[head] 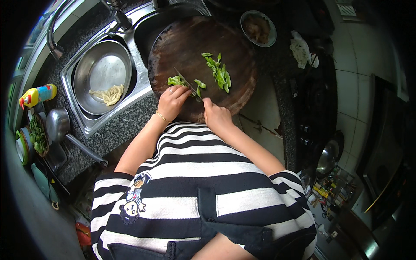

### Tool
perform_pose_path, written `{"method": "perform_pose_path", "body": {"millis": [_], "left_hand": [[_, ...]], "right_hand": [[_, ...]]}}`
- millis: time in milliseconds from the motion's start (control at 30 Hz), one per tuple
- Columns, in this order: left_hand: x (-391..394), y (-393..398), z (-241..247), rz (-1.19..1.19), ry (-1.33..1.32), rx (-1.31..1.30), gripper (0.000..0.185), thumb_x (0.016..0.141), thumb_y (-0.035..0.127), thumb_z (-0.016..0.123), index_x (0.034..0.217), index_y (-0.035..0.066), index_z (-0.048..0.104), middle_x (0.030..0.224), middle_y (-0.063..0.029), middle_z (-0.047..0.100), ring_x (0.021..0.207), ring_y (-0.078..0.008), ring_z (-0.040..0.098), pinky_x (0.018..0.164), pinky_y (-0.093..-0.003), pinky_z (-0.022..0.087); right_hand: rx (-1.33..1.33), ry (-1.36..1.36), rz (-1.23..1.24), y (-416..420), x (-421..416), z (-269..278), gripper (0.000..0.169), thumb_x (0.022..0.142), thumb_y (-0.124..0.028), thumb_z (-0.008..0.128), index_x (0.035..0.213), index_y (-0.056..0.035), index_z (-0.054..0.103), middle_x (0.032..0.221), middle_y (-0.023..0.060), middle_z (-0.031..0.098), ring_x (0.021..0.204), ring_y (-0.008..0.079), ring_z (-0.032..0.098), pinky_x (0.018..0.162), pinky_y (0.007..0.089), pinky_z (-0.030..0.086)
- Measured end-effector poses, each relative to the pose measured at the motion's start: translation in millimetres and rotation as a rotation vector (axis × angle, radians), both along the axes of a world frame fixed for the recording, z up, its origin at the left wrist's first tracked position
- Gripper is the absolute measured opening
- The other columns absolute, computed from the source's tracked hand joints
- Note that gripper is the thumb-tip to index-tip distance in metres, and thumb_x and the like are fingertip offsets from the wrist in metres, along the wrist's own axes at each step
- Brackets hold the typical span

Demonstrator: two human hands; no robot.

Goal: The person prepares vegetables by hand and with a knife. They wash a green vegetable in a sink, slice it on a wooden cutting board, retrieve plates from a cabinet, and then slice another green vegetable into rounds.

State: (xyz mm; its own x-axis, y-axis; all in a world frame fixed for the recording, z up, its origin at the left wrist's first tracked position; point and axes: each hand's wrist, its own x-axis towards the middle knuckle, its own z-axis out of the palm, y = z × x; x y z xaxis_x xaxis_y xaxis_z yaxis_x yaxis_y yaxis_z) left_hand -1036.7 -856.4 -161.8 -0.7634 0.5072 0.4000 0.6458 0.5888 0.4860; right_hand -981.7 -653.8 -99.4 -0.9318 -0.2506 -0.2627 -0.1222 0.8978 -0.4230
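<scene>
A large round wooden cutting board (182,39) lies before me, partly over the right sink basin. My right hand (217,113) grips a knife (187,81), whose blade points up and to the left across the board. Beside the blade, my left hand (174,99) presses its fingertips on a piece of green pepper (175,80); a ring and a bracelet are on this hand and wrist. Small cut green pepper pieces (200,84) lie just right of the blade. Farther right on the board is a loose pile of green pepper strips (221,76). The knife handle is mostly hidden in my fist.
Left of the board, a metal basin (97,61) with a wrung cloth (112,95) sits in the sink, under a faucet (57,50). A saucepan (58,125) and a yellow bottle (37,96) stand far left. A bowl of food (273,34) stands beyond the board's upper right edge.
</scene>
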Motion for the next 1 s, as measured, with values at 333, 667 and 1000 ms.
{"method": "perform_pose_path", "body": {"millis": [333, 667, 1000], "left_hand": [[-5.2, -9.8, -0.9, 0.092, 0.102, 0.019, 0.025, 0.074, 0.005, 0.065, 0.098, 0.006, 0.071, 0.107, -0.0044, 0.066, 0.102, -0.024, 0.062, 0.087, -0.0368, 0.052], [-3.8, -6.8, 0.9, 0.148, 0.031, 0.07, 0.022, 0.077, 0.001, 0.068, 0.098, 0.006, 0.07, 0.101, -0.0058, 0.068, 0.096, -0.0248, 0.065, 0.083, -0.0347, 0.054], [-7.6, -7.5, 0.4, 0.162, 0.007, 0.155, 0.021, 0.078, -0.003, 0.069, 0.097, 0.004, 0.069, 0.1, -0.0082, 0.067, 0.093, -0.0275, 0.066, 0.08, -0.0358, 0.055]], "right_hand": [[-0.066, -0.13, -0.044, 20.4, 0.2, 38.2, 0.031, 0.093, -0.015, 0.052, 0.121, -0.0023, 0.044, 0.076, 0.025, 0.067, 0.073, 0.0467, 0.066, 0.065, 0.058, 0.051], [-0.075, -0.034, -0.042, -11.1, -18.3, 1.9, 0.027, 0.092, -0.012, 0.052, 0.115, -0.0015, 0.045, 0.076, 0.0242, 0.068, 0.072, 0.0459, 0.066, 0.064, 0.0567, 0.053], [0.004, -0.02, 0.037, -17.1, -20.7, 1.6, 0.019, 0.089, -0.01, 0.053, 0.106, -0.0048, 0.046, 0.075, 0.0222, 0.068, 0.07, 0.0423, 0.068, 0.062, 0.0541, 0.054]]}}
